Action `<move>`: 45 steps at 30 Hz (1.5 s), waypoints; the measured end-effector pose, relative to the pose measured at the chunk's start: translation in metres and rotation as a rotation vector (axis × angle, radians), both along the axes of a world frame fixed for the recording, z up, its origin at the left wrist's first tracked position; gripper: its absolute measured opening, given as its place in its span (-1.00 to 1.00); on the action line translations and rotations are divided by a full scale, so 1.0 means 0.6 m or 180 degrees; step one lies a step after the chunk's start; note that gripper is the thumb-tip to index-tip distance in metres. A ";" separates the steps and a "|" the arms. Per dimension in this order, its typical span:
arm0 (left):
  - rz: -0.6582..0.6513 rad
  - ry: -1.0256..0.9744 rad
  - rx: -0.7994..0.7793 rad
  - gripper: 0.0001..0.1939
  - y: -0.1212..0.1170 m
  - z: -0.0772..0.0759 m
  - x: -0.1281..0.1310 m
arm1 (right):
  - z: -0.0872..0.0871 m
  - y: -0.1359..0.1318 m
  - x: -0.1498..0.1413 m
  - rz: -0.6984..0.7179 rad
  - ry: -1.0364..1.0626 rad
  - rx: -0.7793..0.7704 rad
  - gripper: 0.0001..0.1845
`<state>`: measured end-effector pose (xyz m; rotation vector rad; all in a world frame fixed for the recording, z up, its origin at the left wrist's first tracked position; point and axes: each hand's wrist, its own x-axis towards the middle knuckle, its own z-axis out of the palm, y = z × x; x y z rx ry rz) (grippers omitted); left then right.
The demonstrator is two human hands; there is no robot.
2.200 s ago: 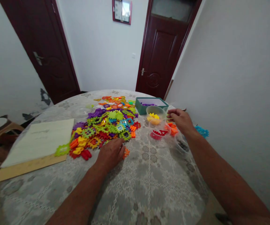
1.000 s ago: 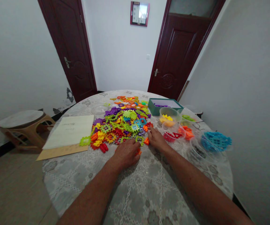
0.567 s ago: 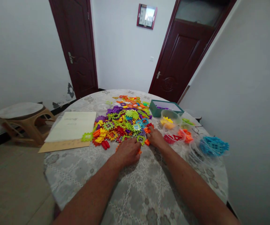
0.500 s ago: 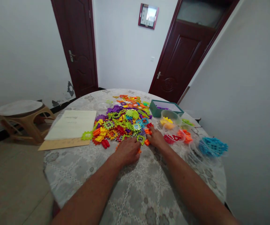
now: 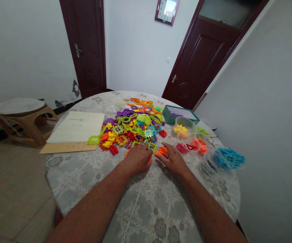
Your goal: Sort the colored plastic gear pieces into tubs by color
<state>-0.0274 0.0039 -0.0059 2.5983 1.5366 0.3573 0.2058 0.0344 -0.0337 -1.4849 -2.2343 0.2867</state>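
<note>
A heap of plastic building pieces (image 5: 133, 130) in purple, green, yellow, red, blue and orange lies on the table. At its near edge my left hand (image 5: 139, 158) is closed, palm down, with orange pieces peeking out by the fingertips and beside the wrist; most of what it covers is hidden. Just right of it, my right hand (image 5: 174, 161) has its thumb and fingers around a small cluster of orange building pieces (image 5: 162, 151) on the tablecloth. A red piece (image 5: 162, 133) lies beyond that hand.
Clear plastic tubs stand at the right: one with yellow pieces (image 5: 180, 130), one with red pieces (image 5: 183, 147), one with blue pieces (image 5: 229, 158). Behind them is a green box (image 5: 170, 117). An open paper pad (image 5: 76, 130) lies left; a stool (image 5: 21, 118) stands beyond the table.
My right hand has drawn back from the heap's edge towards me, with orange pieces now between its fingers. My left hand stays nearly in place. The view has tilted slightly downward.
</note>
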 end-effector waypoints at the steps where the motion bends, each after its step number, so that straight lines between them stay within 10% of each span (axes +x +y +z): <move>1: 0.0009 0.0003 0.0015 -0.77 0.000 -0.001 0.000 | 0.003 -0.007 -0.006 0.0026 -0.0145 -0.0058 -0.44; 26: -0.0006 0.0083 -0.0086 -0.74 0.007 0.009 -0.003 | 0.056 -0.033 0.007 0.0052 -0.0699 0.0042 -0.70; 34: 0.0384 -0.0143 -0.0023 -0.71 0.012 0.012 -0.013 | 0.170 0.053 0.166 -0.1311 -0.1041 0.0679 -0.55; 40: 0.0232 -0.0125 0.0090 -0.70 0.014 0.010 -0.025 | 0.189 0.088 0.209 -0.2029 -0.1403 0.0604 -0.51; 45: 0.0063 0.0041 -0.0087 -0.65 0.009 0.009 -0.023 | 0.145 0.058 0.136 -0.0981 -0.0578 0.1095 -0.60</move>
